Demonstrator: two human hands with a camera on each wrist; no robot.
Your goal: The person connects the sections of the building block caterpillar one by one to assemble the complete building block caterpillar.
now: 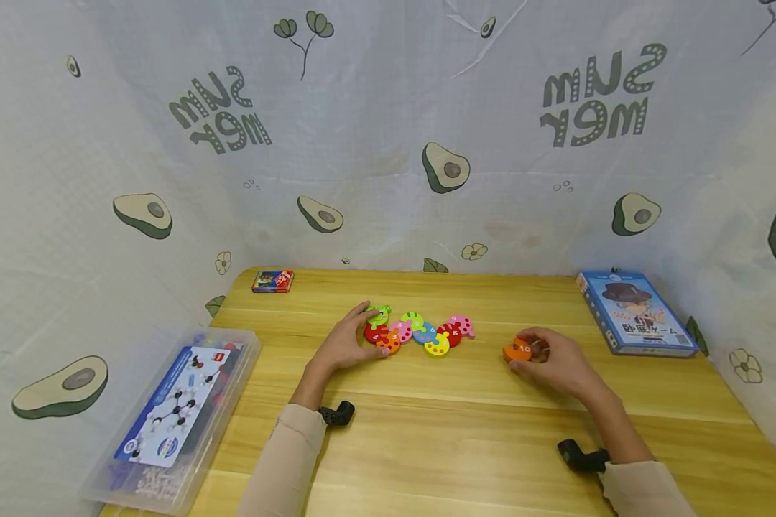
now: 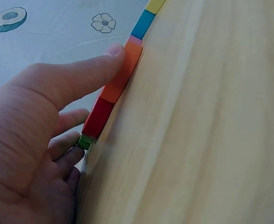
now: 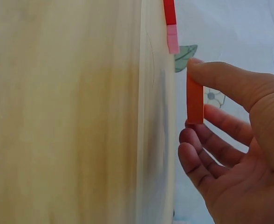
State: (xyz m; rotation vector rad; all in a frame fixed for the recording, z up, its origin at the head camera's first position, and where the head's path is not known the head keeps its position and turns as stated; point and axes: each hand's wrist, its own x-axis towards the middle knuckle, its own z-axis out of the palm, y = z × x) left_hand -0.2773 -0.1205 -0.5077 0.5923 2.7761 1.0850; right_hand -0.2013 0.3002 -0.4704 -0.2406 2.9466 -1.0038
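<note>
A chain of colourful numbered caterpillar puzzle pieces (image 1: 425, 332) lies on the table, with a green head piece (image 1: 379, 316) at its left end. My left hand (image 1: 348, 342) holds that end. In the left wrist view its thumb presses the side of an orange piece (image 2: 123, 74), while fingertips reach the red piece (image 2: 99, 116) and the green one. Off to the right, my right hand (image 1: 559, 360) pinches a separate orange puzzle piece (image 1: 517, 350) marked 10. The right wrist view shows this piece (image 3: 195, 95) edge-on between thumb and fingers, apart from the chain's pink end piece (image 3: 173, 39).
A clear plastic case (image 1: 233, 388) with a molecule-print card stands at the left table edge. A small red-and-blue box (image 1: 273, 281) lies at the back left, and a blue game box (image 1: 640, 314) at the back right. A printed curtain (image 1: 388, 143) hangs behind the wooden table (image 1: 440, 445).
</note>
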